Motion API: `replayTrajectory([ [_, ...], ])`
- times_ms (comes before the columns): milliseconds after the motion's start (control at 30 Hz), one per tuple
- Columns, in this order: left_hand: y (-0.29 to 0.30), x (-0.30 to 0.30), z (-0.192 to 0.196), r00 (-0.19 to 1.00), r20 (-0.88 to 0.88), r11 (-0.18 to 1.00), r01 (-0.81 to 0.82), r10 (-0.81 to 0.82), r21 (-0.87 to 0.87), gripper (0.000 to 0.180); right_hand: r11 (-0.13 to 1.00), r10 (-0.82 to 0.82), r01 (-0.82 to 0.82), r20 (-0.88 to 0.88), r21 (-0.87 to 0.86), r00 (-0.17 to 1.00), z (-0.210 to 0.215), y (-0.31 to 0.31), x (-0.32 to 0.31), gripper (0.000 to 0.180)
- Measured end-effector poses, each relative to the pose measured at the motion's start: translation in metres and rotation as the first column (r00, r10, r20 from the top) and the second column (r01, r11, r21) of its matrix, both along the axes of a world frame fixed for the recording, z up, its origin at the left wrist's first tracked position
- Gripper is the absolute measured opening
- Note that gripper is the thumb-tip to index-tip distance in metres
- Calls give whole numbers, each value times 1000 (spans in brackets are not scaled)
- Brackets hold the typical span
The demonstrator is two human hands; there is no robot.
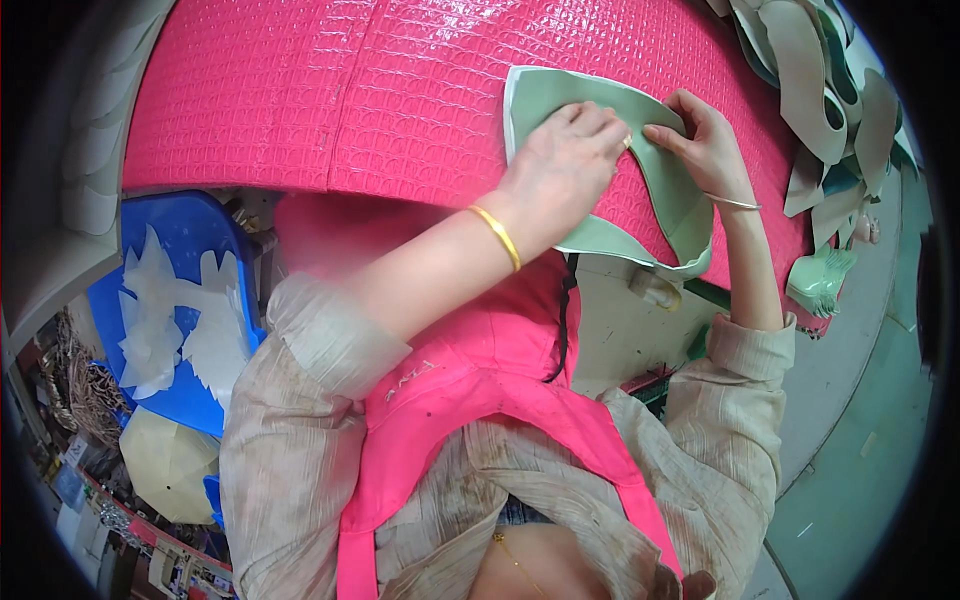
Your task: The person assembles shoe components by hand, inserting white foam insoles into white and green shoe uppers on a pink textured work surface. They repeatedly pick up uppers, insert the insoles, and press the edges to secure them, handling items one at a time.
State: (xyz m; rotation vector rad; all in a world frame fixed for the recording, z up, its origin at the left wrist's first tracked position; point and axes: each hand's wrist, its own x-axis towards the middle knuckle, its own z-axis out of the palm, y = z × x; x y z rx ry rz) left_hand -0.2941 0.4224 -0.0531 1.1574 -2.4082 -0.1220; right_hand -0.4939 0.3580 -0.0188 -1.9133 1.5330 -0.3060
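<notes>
A pale green, leather-like piece point(681, 205) with a white edge curves into a loop on the pink tabletop. Part of it hangs past the table's near edge. My left hand point(565, 165) lies across it, its fingers curled and pressed onto the green surface; the fingertips are partly hidden. Closed at the piece's right side, my right hand point(705, 145) pinches the upper rim between thumb and fingers.
The glossy pink table cover point(420, 110) has an embossed pattern. Grey-green cut pieces point(815, 90) pile up at the far right, above a light green bundle point(820, 280). At left, a blue chair point(180, 210) holds white sheets point(150, 320).
</notes>
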Motion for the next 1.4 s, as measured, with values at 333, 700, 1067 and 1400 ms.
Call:
replayTrajectory([
  [333,-1,-9,-4,999,-48,999,23,-21,33,33,990,-99,118,-222,73,970,31,30,-2,46],
  [700,-19,3,-11,948,-254,946,246,-189,212,33,979,-186,159,242,128,952,-2,107,-8,56],
  [1067,-17,8,-11,952,-151,935,294,-268,199,40,981,182,-159,-248,110,951,23,98,7,63],
  [1400,-17,9,-6,954,-104,940,295,-280,174,45,880,49,-132,-188,-456,981,27,118,2,38],
])
